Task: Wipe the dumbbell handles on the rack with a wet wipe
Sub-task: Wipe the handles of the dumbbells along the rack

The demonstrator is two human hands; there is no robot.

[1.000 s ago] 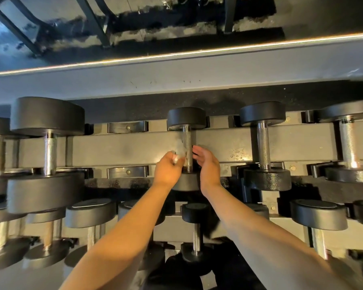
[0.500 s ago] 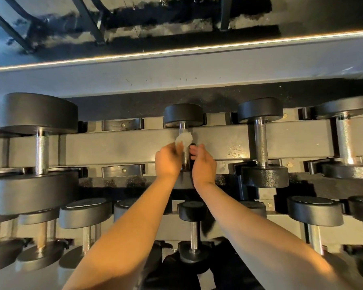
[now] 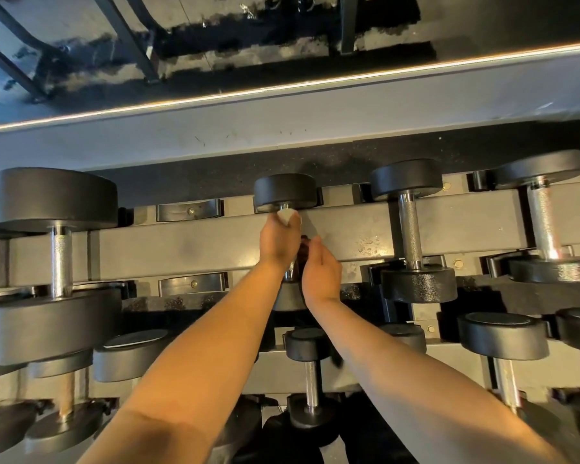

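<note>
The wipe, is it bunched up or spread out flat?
Bunched up. The wipe shows as a small white wad sticking out of the left hand, which grips it round the dumbbell handle.

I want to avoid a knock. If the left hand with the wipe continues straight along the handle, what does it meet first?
The left hand holds the wet wipe at the handle's far end, so it would probably first meet the far head of that dumbbell, which already looks nearly touching.

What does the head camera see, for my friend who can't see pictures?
A left hand rubs a white wipe at the far end of a small dumbbell's handle on a rack. The right hand rests beside it.
</note>
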